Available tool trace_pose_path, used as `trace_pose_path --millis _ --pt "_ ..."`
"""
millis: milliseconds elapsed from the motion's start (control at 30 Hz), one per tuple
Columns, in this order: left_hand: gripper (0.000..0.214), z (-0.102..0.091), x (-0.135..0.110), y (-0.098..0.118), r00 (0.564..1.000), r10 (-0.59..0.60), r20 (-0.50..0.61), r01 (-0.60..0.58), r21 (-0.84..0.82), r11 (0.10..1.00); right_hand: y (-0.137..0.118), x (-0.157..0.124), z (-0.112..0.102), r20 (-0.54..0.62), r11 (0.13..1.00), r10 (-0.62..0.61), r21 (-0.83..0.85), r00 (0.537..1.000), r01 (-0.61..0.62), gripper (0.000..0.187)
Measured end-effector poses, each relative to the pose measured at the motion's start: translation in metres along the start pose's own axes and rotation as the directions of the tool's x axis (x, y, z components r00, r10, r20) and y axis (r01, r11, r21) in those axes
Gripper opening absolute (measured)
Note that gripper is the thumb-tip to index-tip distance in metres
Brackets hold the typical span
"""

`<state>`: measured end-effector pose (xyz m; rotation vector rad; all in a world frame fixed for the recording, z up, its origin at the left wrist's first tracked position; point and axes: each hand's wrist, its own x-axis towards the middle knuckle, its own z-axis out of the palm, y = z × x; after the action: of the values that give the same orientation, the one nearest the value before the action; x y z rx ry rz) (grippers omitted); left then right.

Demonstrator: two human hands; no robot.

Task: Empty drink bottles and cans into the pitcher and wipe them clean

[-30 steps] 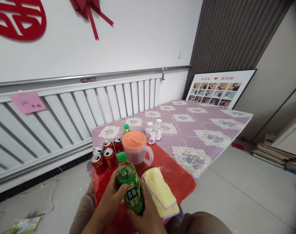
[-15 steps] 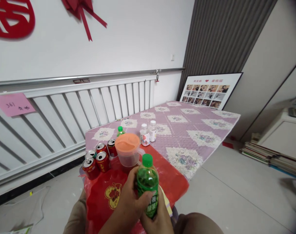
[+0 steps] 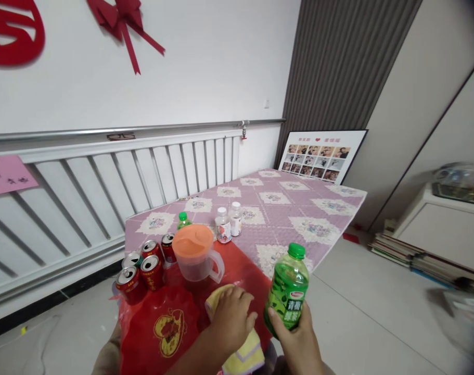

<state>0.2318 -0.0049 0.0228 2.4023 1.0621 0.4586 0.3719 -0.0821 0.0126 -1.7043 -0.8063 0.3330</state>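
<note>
My right hand (image 3: pixel 303 336) grips a green plastic drink bottle (image 3: pixel 289 289) by its lower part, holding it upright with the green cap on. My left hand (image 3: pixel 234 315) rests over a folded yellow cloth (image 3: pixel 242 357), its fingers loosely bent and the thumb apart. The hand covers part of the cloth. Just beyond stands a clear pitcher (image 3: pixel 195 265) with an orange lid. In front of my left forearm lies a red scalloped tray (image 3: pixel 143 333) with a gold heart print.
Several opened red drink cans (image 3: pixel 153 273) stand left of the pitcher. Two white-capped bottles (image 3: pixel 223 226) and another green-capped bottle (image 3: pixel 183 219) are behind it. A patterned tablecloth (image 3: pixel 317 229) and red plastic sheet (image 3: pixel 239 265) cover the table, beside a white radiator (image 3: pixel 123 179).
My left hand has let go of the green bottle and moved down onto the yellow cloth. My right hand has carried the bottle to the right. The view has shifted slightly.
</note>
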Motion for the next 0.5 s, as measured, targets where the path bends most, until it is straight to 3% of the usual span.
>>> trace_pose_path --millis 100,333,500 --pt "0.018 0.018 -0.002 -0.006 0.999 -0.019 -0.028 0.021 0.075 0.997 0.003 0.019 0.008 -0.021 0.999 -0.053 -0.001 0.998 0.053 0.056" --pt "0.017 0.046 -0.008 -0.018 0.984 -0.010 -0.180 0.009 -0.006 1.000 0.013 0.072 0.041 -0.008 0.988 -0.156 -0.024 0.988 0.156 0.058" --pt "0.022 0.051 0.000 -0.029 0.989 0.025 -0.149 -0.021 0.026 0.999 0.020 0.114 0.065 0.137 0.977 -0.208 -0.023 0.969 0.213 0.055"
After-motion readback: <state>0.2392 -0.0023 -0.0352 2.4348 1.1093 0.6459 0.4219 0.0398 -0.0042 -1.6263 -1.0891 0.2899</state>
